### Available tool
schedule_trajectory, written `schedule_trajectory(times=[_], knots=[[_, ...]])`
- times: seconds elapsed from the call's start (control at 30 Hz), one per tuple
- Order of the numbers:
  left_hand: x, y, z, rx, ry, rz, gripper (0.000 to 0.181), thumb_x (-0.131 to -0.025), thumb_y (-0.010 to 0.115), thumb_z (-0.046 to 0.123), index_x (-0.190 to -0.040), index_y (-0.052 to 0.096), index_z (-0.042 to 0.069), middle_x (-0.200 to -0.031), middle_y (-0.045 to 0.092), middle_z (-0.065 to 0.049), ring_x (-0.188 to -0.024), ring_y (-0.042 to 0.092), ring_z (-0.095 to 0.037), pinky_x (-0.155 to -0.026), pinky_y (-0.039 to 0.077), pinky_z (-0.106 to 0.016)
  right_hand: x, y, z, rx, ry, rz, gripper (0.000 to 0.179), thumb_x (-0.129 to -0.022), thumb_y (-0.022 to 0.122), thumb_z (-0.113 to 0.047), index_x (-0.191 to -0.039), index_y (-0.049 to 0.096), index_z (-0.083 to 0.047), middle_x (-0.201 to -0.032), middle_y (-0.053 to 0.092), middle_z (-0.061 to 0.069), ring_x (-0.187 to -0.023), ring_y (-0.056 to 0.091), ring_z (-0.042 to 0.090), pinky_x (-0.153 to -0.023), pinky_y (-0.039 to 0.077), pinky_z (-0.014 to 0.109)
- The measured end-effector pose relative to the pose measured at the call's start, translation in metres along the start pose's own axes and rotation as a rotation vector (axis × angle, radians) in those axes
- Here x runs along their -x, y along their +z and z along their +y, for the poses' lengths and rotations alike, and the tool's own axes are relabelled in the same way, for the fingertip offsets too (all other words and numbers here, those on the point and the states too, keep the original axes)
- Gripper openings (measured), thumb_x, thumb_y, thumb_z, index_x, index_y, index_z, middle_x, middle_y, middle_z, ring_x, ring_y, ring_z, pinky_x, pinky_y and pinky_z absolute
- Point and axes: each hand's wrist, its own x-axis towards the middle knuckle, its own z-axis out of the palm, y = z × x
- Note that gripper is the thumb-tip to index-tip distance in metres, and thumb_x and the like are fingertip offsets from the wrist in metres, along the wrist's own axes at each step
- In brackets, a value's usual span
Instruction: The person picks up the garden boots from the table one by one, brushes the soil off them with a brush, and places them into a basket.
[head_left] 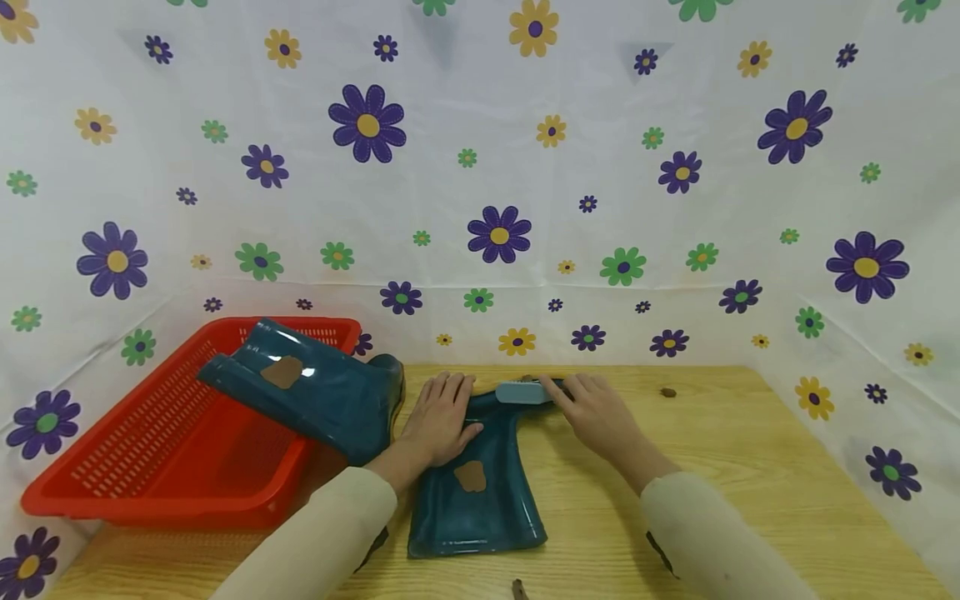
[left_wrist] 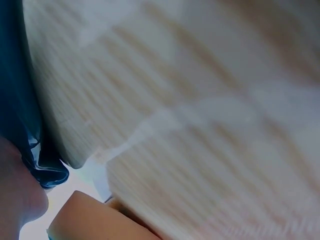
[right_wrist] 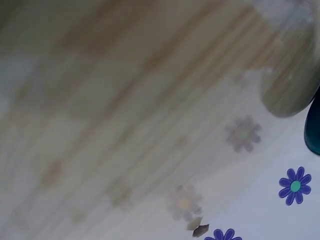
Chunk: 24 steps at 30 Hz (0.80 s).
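Note:
A dark teal rubber boot (head_left: 491,500) lies on its side on the table, its opening towards me and its foot pointing right. On its shaft is a brown patch (head_left: 470,476). My left hand (head_left: 441,421) rests over the heel and ankle, fingers extended and thumb apart. A light-blue brush (head_left: 522,392) lies along the boot's foot. My right hand (head_left: 602,414) grips the brush by its right end, index finger on its back, and partly hides the toe. Both wrist views show mostly the wooden tabletop, with part of the boot (left_wrist: 15,85) beside the left hand.
On the left stands a red plastic basket (head_left: 262,500), and a second teal boot (head_left: 337,396) with a brown patch lies across its rim. Small brown bits (head_left: 667,392) are on the wooden table (head_left: 712,450). A flowered white cloth (head_left: 450,192) hangs behind and at the sides.

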Motion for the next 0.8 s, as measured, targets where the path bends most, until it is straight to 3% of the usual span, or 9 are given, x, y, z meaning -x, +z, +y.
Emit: schedule_trajectory(times=[0.13,0.23,0.43,0.53,0.67,0.8], knots=[[0.001,0.0,0.0,-0.001,-0.001,-0.004,0.075,-0.098,0.056,0.049,-0.154,0.027,0.008,-0.153,0.037,-0.014,-0.143,0.028,-0.035,-0.123,0.017,-0.051,-0.004,-0.002,-0.003,0.009,0.007,-0.007,0.052,-0.091,0.069,-0.005,-0.142,0.056,-0.009,-0.101,0.064,0.011,-0.089,0.059,0.024,-0.084,0.055,0.034],[0.001,-0.002,0.0,0.006,0.002,-0.001,0.075,-0.098,0.057,0.049,-0.154,0.028,0.008,-0.152,0.037,-0.015,-0.142,0.029,-0.035,-0.123,0.018,-0.051,0.001,-0.003,0.001,0.033,0.061,0.015,0.053,-0.09,0.071,-0.005,-0.141,0.054,-0.004,-0.101,0.065,0.014,-0.088,0.063,0.026,-0.079,0.057,0.034],[0.001,-0.003,0.0,0.0,0.012,0.012,0.074,-0.098,0.057,0.049,-0.153,0.029,0.007,-0.151,0.038,-0.015,-0.141,0.03,-0.036,-0.122,0.02,-0.051,0.021,-0.002,0.023,0.042,0.317,0.075,0.047,-0.09,0.069,-0.002,-0.134,0.055,0.008,-0.09,0.061,0.021,-0.072,0.061,0.028,-0.058,0.053,0.033],[0.0,-0.002,0.0,-0.012,0.007,-0.006,0.075,-0.099,0.055,0.05,-0.154,0.027,0.008,-0.152,0.037,-0.015,-0.142,0.029,-0.035,-0.123,0.018,-0.051,0.031,-0.002,0.031,0.032,0.391,0.091,0.042,-0.091,0.069,-0.002,-0.129,0.058,0.011,-0.088,0.062,0.024,-0.069,0.062,0.03,-0.055,0.055,0.035],[0.0,0.0,-0.001,-0.016,0.002,-0.013,0.075,-0.099,0.055,0.05,-0.155,0.026,0.008,-0.153,0.036,-0.014,-0.143,0.028,-0.035,-0.123,0.017,-0.051,0.035,-0.001,0.033,-0.021,0.353,0.117,0.04,-0.093,0.067,-0.004,-0.129,0.058,0.011,-0.088,0.062,0.023,-0.07,0.062,0.03,-0.058,0.056,0.036],[0.0,0.0,0.0,-0.017,0.003,0.001,0.075,-0.098,0.056,0.05,-0.154,0.027,0.009,-0.152,0.037,-0.014,-0.142,0.029,-0.035,-0.123,0.018,-0.051,0.027,0.0,0.023,-0.088,0.214,0.175,0.036,-0.102,0.054,-0.011,-0.131,0.057,0.01,-0.086,0.06,0.019,-0.066,0.055,0.024,-0.057,0.052,0.033]])
